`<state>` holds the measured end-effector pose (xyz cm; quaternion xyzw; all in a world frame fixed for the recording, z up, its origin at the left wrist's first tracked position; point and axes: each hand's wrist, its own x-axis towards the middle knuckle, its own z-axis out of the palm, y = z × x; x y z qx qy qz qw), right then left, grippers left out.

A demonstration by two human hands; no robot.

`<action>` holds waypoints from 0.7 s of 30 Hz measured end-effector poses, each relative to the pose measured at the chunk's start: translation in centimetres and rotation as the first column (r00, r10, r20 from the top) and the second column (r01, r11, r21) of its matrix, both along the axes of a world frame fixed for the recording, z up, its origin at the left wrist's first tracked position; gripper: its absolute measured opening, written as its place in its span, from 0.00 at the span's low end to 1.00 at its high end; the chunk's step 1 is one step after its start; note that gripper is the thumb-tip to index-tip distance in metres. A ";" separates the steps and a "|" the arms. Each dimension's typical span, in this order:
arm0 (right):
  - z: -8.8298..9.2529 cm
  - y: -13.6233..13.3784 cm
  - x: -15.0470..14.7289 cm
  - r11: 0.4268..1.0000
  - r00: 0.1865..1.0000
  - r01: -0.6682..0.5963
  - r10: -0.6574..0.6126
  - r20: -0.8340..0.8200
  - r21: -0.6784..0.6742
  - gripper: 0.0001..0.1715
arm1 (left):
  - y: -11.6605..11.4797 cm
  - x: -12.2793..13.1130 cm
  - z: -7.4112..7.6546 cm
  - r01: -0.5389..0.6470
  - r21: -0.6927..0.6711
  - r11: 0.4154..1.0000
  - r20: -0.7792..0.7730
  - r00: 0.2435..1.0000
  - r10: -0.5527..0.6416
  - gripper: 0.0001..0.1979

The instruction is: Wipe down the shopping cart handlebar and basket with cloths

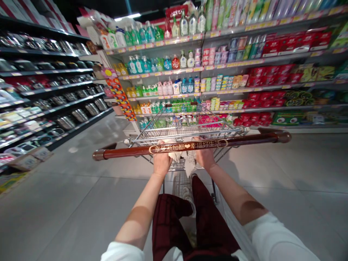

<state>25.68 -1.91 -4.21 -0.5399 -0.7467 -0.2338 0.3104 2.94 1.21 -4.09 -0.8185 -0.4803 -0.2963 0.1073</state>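
A shopping cart [187, 127] stands in front of me, its dark red handle bar [130, 150] running crosswise with light lettering. My left hand [162, 161] is closed at the bar, left of centre, on a crumpled whitish cloth [175, 156]. My right hand [204, 156] is closed too, right of centre, on a whitish piece of cloth [190, 165] that hangs below the bar. The bar crosses in front of both hands and hides part of the fingers. Whether the two whitish parts are one piece I cannot tell.
Shelves ahead hold pump bottles [183, 27], small tubs and red boxes [272, 45]. Metal pots [80, 115] fill a dark shelf on the left. Pale floor tiles [67, 203] lie around the cart. A cart wheel [214, 198] is near my feet.
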 end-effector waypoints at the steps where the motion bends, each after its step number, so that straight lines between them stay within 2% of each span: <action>1: 0.3 0.5 -0.5 1.000 1.000 0.008 -0.008 -0.001 -0.005 0.24 | 0.3 1.1 0.5 0.028 0.007 1.000 -0.022 0.999 -0.027 0.21; 4: 1.0 1.5 -0.5 0.999 0.999 0.034 -0.034 0.038 0.007 0.21 | 1.1 2.8 1.6 0.035 0.050 0.998 -0.077 0.997 -0.031 0.21; 7: 1.6 1.6 1.3 0.999 0.992 0.041 -0.039 0.124 -0.008 0.18 | 2.1 2.3 2.3 -0.020 0.027 0.999 -0.116 0.993 0.023 0.19; 11: 1.5 1.4 5.4 0.997 0.989 0.074 -0.073 0.132 -0.003 0.17 | 3.5 -1.1 2.6 -0.064 -0.002 0.998 -0.162 0.985 0.063 0.16; 14: 0.4 1.1 8.9 0.991 0.989 0.109 -0.116 0.090 0.072 0.18 | 4.4 -4.6 2.0 -0.169 0.059 0.984 -0.147 0.973 0.175 0.14; 16: -0.3 0.7 10.8 0.990 0.989 0.110 -0.117 0.088 0.083 0.19 | 4.9 -6.6 1.6 -0.197 0.098 0.975 -0.119 0.971 0.208 0.12; 18: -0.8 0.4 11.9 0.992 0.990 0.096 -0.104 0.097 0.078 0.20 | 5.2 -7.7 1.2 -0.172 0.131 0.976 -0.112 0.976 0.187 0.11; 21: -1.1 0.1 12.4 0.994 0.995 0.062 -0.069 0.078 0.094 0.18 | 5.1 -7.7 1.1 -0.160 0.166 0.973 -0.115 0.977 0.180 0.11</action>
